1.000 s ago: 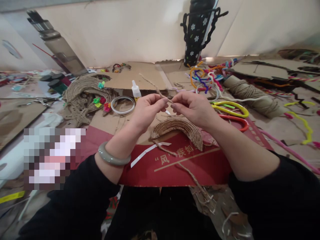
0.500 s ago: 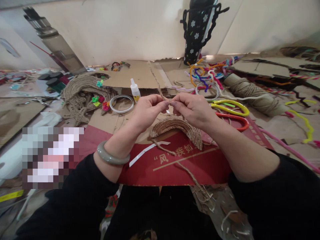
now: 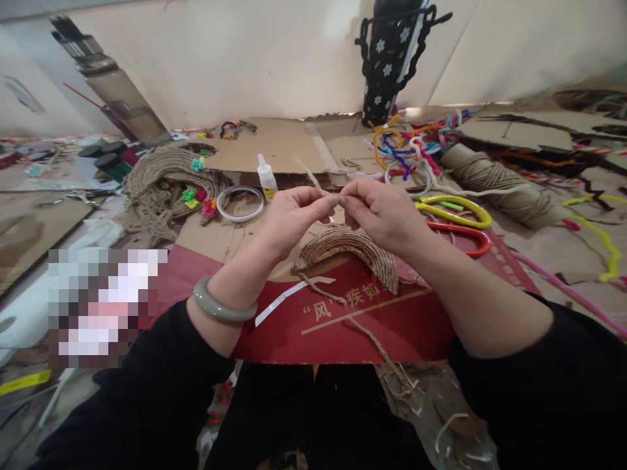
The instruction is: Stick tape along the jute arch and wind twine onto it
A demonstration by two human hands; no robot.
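Note:
Both hands meet at the middle of the view, fingertips close together. My left hand point(image 3: 301, 212) is closed in a pinch on a piece of jute twine point(image 3: 313, 177), whose frayed end sticks up behind the fingers. My right hand point(image 3: 375, 207) pinches the same twine right beside the left fingertips; the part between the fingers is mostly hidden. Just below lies an arch of glued twine rows point(image 3: 350, 245) on a red cardboard sheet point(image 3: 294, 336). A loose tail of twine point(image 3: 367, 331) runs from the arch toward the front edge.
Scissors with yellow and red handles point(image 3: 463, 212) lie right of my right hand. A glue bottle point(image 3: 266, 176) and a tape roll point(image 3: 240, 203) sit at left. Farther out are a twine spool point(image 3: 504, 186), a flowered black tumbler point(image 3: 385, 72), a tall bottle point(image 3: 120, 91) and a twine piece with pompoms point(image 3: 166, 176).
The twine standing up behind my fingers shows a shorter, more bent length. My hands stay pinched together, with the fingertips slightly closer; the whole view has shifted a little.

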